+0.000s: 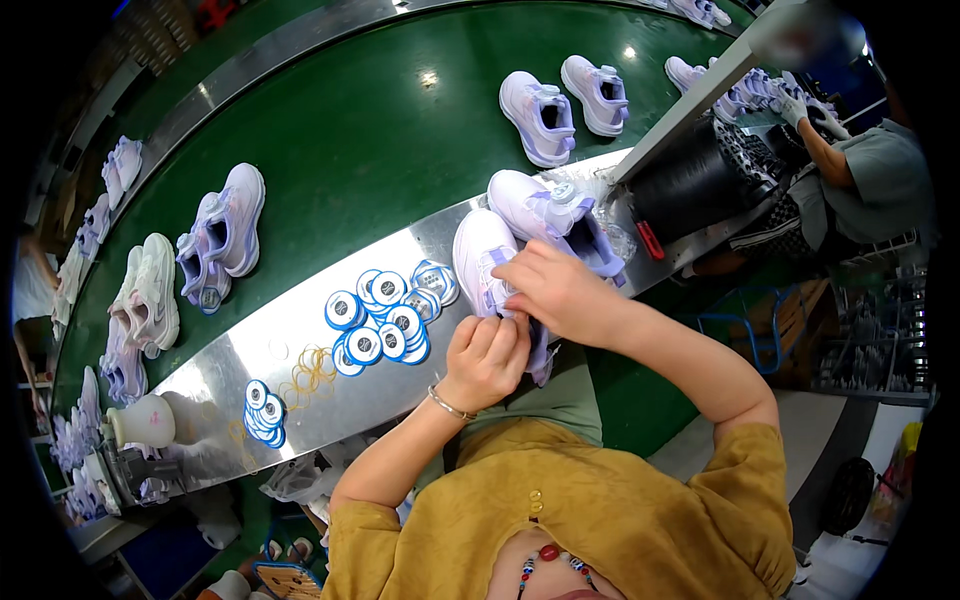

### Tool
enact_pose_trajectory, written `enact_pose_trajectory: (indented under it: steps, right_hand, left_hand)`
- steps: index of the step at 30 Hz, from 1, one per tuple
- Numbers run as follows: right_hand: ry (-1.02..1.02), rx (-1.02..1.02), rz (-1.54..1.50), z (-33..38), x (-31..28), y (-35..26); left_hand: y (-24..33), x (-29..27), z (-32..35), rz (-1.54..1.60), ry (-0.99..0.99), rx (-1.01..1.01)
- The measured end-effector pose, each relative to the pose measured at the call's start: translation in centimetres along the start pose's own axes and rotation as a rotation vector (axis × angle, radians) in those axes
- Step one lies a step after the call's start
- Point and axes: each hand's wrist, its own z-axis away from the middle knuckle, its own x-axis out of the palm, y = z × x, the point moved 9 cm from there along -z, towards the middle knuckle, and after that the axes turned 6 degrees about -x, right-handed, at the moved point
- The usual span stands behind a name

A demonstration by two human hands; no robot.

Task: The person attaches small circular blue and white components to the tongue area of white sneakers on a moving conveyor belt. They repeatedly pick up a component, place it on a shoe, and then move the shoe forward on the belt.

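Observation:
A white and lavender sneaker (484, 248) stands at the metal ledge's near edge, its toe pointing away from me. My left hand (486, 362) is closed, fingertips pinched together at the sneaker's opening. From the right, my right hand (562, 292) reaches over the sneaker with bent fingers gripping its upper close to the left fingertips. What lies exactly between the fingertips is hidden. Touching this shoe on the right is a matching sneaker (520, 198) with a round pale tag on top. Left of my hands, round blue-and-white tags (385, 322) lie in an overlapping pile.
Thin yellow rubber bands (312, 372) and a smaller tag stack (264, 412) lie farther left on the metal ledge (235, 350). Sneaker pairs ride the green belt (380, 140). A red-handled tool (650, 240) and a slanted post (690, 95) are right. A gloved co-worker (870, 175) works beyond.

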Motion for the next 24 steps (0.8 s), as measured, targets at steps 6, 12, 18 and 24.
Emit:
enact_pose_trajectory:
  steps: [6,12,18,24]
  right_hand:
    - [0.119,-0.07,-0.069,-0.6,-0.8,-0.4]
    - [0.069,0.03,0.123,-0.3,0.6,-0.2]
    - [-0.007,-0.046,-0.126,-0.9,-0.1,0.4]
    - [0.051,-0.069,-0.086,-1.3,-0.3,0.7]
  left_hand:
    - [-0.4,-0.1,0.1,0.01,0.004,-0.003]
    - [-0.7,0.2,0.2,0.015,-0.016,-0.018]
    - [-0.8,0.4,0.2,0.013,0.01,0.001]
    - [-1.3,0.4,-0.4,0.012,0.018,0.003]
